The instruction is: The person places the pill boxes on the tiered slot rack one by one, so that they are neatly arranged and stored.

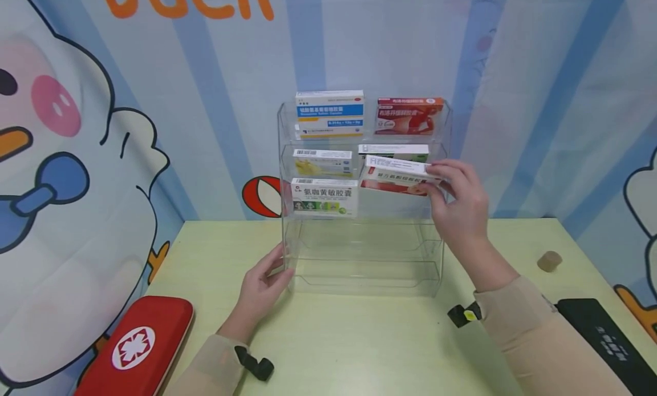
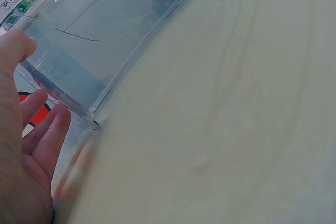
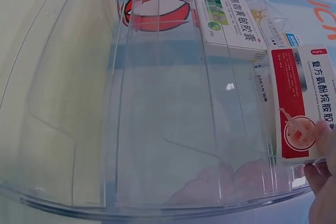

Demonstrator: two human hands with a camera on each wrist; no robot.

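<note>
My right hand (image 1: 462, 199) pinches one end of a white and red medicine box (image 1: 392, 176) between thumb and fingers. The box is tilted in front of the right side of a clear tiered display rack (image 1: 364, 270). In the right wrist view, its red panel (image 3: 291, 103) faces the camera. My left hand (image 1: 262, 285) holds the rack's lower left side, its thumb at the front edge and its fingers (image 2: 55, 135) along the outside. Left of the held box, a white and green medicine box (image 1: 324, 197) stands in the rack.
Higher tiers hold a blue and white box (image 1: 329, 115), a red box (image 1: 409, 116), a yellow and white box (image 1: 322, 163) and a partly hidden box (image 1: 392, 150). On the table lie a red case (image 1: 136, 344), a black flat object (image 1: 605, 339) and a small brown piece (image 1: 550, 261).
</note>
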